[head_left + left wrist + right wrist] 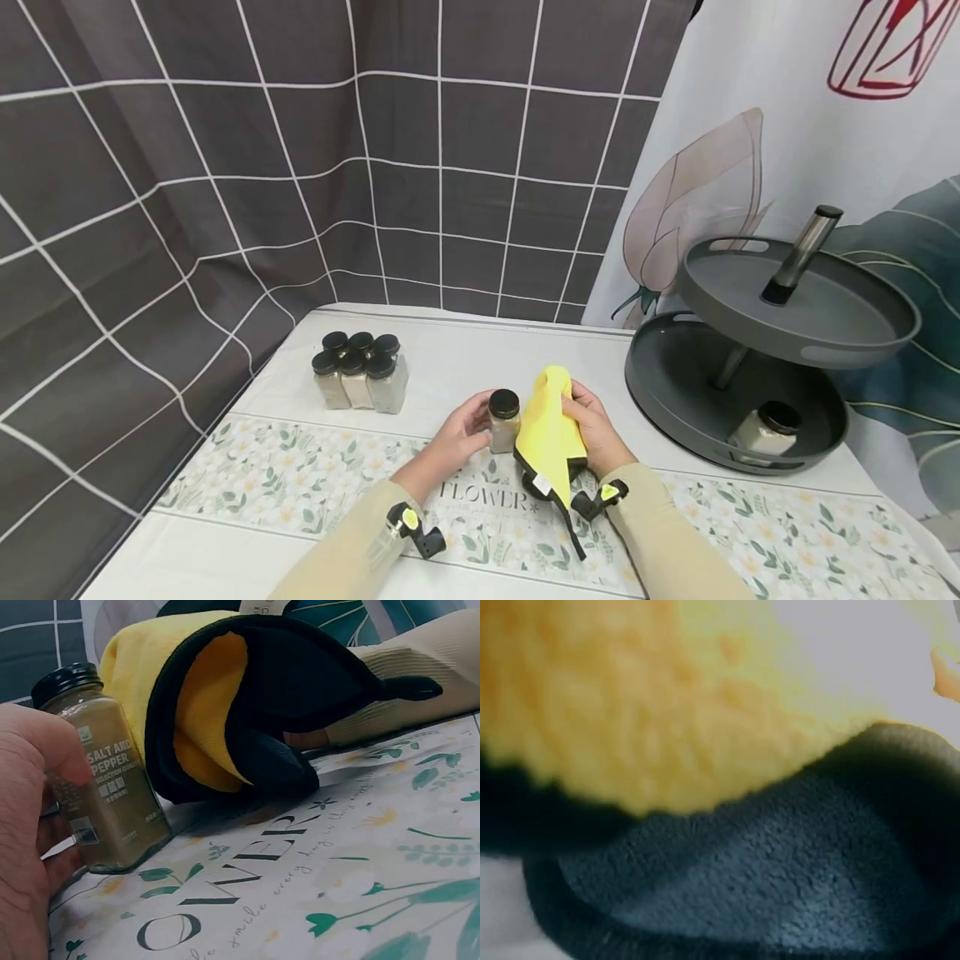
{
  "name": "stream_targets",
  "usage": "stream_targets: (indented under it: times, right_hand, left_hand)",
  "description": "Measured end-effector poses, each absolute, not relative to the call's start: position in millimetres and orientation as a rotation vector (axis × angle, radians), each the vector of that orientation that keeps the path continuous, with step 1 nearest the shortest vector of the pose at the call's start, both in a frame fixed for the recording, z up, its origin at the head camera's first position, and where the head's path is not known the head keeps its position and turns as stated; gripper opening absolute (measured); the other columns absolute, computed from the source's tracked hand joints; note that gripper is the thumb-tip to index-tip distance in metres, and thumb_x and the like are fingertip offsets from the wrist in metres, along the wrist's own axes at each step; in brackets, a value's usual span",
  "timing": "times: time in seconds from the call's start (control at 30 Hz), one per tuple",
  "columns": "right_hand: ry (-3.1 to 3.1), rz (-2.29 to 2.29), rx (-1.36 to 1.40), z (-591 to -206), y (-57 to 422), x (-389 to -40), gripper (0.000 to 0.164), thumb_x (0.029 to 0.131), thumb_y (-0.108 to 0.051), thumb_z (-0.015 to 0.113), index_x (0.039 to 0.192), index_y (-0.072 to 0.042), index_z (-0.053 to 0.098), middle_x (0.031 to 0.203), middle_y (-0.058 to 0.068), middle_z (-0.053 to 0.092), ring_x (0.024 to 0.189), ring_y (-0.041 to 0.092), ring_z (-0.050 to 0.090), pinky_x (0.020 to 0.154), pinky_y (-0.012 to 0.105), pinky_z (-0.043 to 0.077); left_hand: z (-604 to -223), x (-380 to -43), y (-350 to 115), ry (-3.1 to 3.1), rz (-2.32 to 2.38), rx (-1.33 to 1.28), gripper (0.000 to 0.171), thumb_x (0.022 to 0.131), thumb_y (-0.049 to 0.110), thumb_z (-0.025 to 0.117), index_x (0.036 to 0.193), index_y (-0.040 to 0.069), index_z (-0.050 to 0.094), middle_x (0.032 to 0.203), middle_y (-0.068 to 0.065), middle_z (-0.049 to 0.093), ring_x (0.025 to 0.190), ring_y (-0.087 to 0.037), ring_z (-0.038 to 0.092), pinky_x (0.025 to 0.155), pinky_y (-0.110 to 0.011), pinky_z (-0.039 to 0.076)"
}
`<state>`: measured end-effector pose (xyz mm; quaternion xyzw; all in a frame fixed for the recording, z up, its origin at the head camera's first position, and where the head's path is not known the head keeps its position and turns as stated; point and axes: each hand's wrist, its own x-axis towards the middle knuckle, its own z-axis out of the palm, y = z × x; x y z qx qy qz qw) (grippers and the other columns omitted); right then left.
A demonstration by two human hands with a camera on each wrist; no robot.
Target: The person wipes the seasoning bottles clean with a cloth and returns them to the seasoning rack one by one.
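A square glass spice jar with a black lid stands on the table, and my left hand grips it from the left side. Its label, reading "SALT AND PEPPER", faces the left wrist view, where brownish contents show in the jar. To its right, my right hand pinches a yellow cleaning cloth with black edging and a dark underside. The cloth hangs folded beside the jar, its loop trailing toward me. Yellow cloth fills much of the right wrist view, blurred, hiding most of that hand.
Several black-lidded spice jars stand grouped at the back left. On the right is a two-tier dark grey round tray, with one jar tilted on its lower tier. A floral runner crosses the white table. A grid-patterned curtain hangs behind.
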<state>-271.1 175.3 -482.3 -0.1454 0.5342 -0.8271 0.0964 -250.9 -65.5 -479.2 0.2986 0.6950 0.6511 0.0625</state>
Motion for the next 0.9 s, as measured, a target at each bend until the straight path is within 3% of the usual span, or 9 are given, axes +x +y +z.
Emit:
stream_targets:
  times: [0.17,0.3,0.5,0.67,0.9]
  right_hand:
    - [1.711,-2.564,-0.287,-483.1,173.3,-278.2,0.022,0.095,-0.005,0.045,0.112,-0.013,0.057,0.093,0.003,0.066,0.080,0.015,0.065,0.071,0.029,0.055]
    - [2.157,-2.569,-0.267,-464.9,174.4,-277.4,0.020,0.090,-0.004,0.057,0.110,-0.008,0.060,0.093,0.002,0.063,0.079,0.013,0.062,0.068,0.026,0.054]
    - [2.769,-2.223,-0.843,-426.5,170.5,-266.5,0.023,0.079,0.009,0.063,0.101,0.005,0.061,0.098,0.011,0.056,0.084,0.018,0.054,0.069,0.019,0.050]
    - [2.867,-1.852,-1.193,-439.5,154.8,-266.2,0.025,0.076,0.008,0.065,0.099,-0.003,0.062,0.099,0.007,0.057,0.082,0.016,0.052,0.064,0.020,0.049]
    - [3.048,-1.466,-1.055,-483.0,148.4,-269.8,0.031,0.071,-0.005,0.066,0.098,-0.019,0.059,0.094,-0.008,0.053,0.076,0.009,0.049,0.062,0.024,0.045]
  left_hand:
    - [-473.1,-248.7,-64.9,2.294,1.872,0.822,0.060,0.075,-0.004,0.066,0.130,0.006,0.046,0.119,-0.004,0.053,0.107,-0.020,0.051,0.096,-0.043,0.040]
    - [-473.3,-247.9,-63.9,2.459,1.825,0.787,0.054,0.071,0.006,0.076,0.120,0.008,0.054,0.111,-0.003,0.051,0.094,-0.023,0.051,0.086,-0.045,0.045]
    - [-473.2,-247.5,-65.1,2.499,1.825,0.803,0.045,0.077,0.003,0.070,0.119,0.007,0.055,0.113,-0.002,0.051,0.101,-0.017,0.050,0.093,-0.037,0.044]
    - [-484.2,-253.0,-65.3,2.469,1.847,0.820,0.047,0.079,0.006,0.068,0.123,0.008,0.051,0.115,-0.002,0.053,0.107,-0.017,0.052,0.096,-0.031,0.042]
    - [-502.8,-262.1,-62.8,2.440,1.863,0.821,0.048,0.080,0.012,0.071,0.124,0.013,0.051,0.116,0.000,0.053,0.106,-0.015,0.053,0.093,-0.027,0.044]
